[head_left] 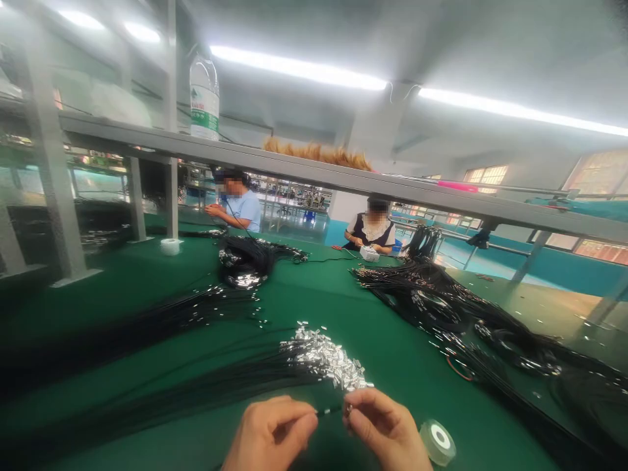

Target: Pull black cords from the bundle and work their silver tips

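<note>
My left hand (277, 428) is closed in a pinch around a thin black cable (321, 413), whose end sticks out to the right with a small pale band on it. Facing it, my right hand (385, 428) pinches a small metal piece (348, 409) between thumb and fingers; its exact kind is too small to make out. The two hands are a short gap apart, low in the view. Just beyond them lies a pile of small silvery metal sleeves (328, 358). A bundle of black cables (210, 386) runs leftward from that pile.
A tape roll (438, 442) sits right of my right hand. More black cables (432, 294) cover the right side, and a coil (245, 261) lies ahead. A shelf (304, 167) with a water bottle (204, 98) spans the table. Two people sit beyond.
</note>
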The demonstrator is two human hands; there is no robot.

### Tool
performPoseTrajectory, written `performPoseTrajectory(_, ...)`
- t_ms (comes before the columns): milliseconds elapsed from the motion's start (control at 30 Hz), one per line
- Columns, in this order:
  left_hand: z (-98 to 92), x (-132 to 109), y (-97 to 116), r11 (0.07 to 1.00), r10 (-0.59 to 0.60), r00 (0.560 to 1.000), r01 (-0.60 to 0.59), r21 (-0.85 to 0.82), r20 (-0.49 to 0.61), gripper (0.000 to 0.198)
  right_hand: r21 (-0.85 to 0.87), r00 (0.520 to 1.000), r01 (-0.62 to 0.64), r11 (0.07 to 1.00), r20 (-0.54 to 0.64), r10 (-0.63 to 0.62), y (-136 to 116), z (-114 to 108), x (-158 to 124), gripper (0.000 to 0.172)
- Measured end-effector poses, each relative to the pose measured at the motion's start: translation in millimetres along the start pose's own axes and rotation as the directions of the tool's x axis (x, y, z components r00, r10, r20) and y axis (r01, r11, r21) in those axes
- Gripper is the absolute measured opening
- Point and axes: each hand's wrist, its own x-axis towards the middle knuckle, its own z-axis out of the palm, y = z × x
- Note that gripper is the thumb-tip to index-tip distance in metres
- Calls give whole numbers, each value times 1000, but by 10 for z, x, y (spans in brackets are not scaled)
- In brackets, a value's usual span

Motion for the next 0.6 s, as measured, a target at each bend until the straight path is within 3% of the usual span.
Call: performPoseTrajectory(600, -52, -4, 104, 994, 14, 999, -18, 106, 38, 29, -7, 1000, -24, 1000, 3, 24, 56, 37, -52, 22)
